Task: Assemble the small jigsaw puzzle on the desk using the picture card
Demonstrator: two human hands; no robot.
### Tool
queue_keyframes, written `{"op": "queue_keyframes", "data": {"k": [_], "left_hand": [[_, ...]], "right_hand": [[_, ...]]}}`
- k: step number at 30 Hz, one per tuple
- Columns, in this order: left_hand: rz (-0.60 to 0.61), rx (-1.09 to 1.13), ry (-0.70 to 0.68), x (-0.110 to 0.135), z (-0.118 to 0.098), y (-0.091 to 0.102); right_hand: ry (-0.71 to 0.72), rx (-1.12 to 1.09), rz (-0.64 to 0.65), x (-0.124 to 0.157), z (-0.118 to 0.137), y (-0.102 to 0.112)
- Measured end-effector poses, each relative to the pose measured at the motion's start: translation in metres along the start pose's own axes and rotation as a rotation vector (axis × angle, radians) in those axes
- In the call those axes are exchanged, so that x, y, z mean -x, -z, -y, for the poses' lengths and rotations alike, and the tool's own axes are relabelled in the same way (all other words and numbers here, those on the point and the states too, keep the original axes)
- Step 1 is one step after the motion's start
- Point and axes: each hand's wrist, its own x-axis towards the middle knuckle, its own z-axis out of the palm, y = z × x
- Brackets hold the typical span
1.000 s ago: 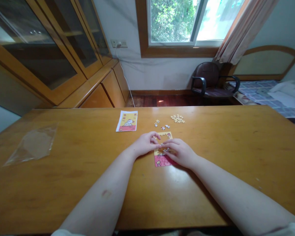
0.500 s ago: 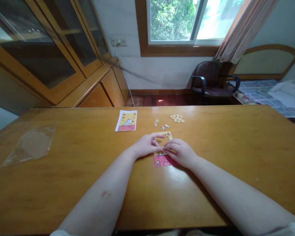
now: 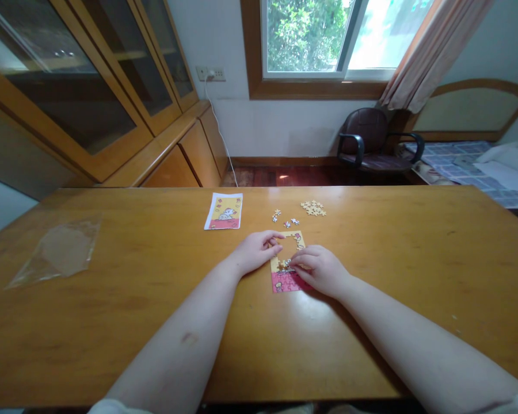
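Note:
A partly assembled jigsaw puzzle [image 3: 285,282] lies flat on the table, pink along its near side and yellow toward the top, with an open gap in the middle. My left hand [image 3: 256,253] rests at its left edge, fingers apart and holding nothing. Over the puzzle's right side is my right hand [image 3: 322,267], its thumb and fingertips pinched at a white-and-yellow puzzle piece [image 3: 286,263] by the lower edge of the gap. The palm hides the puzzle's lower right part. Several loose pieces [image 3: 294,221] lie just beyond the puzzle.
A heap of pale puzzle pieces [image 3: 313,208] sits at the far side of the wooden table [image 3: 155,247]. Left of it lies a printed picture card [image 3: 224,211]. A clear plastic bag [image 3: 58,253] is on the far left. A chair [image 3: 366,141] stands beyond the table.
My left hand has drawn back slightly to the left from the puzzle's middle, and its fingers have come away from the right hand. The right hand stays nearly in place.

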Motion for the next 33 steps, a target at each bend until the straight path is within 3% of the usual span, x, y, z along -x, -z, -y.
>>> {"op": "queue_keyframes", "data": {"k": [3, 6, 21, 33], "left_hand": [[-0.103, -0.254, -0.094, -0.001, 0.001, 0.004], [-0.123, -0.352, -0.117, -0.001, 0.002, 0.005], [-0.148, -0.335, 0.024, -0.004, 0.001, 0.005], [-0.128, -0.323, 0.046, -0.003, 0.001, 0.005]], "right_hand": [[0.009, 0.025, 0.077, 0.002, 0.002, 0.000], [0.007, 0.055, 0.114, 0.002, 0.003, -0.002], [0.023, 0.058, 0.160, 0.000, 0.006, -0.001], [0.025, 0.117, 0.255, 0.001, 0.013, 0.006]]}}
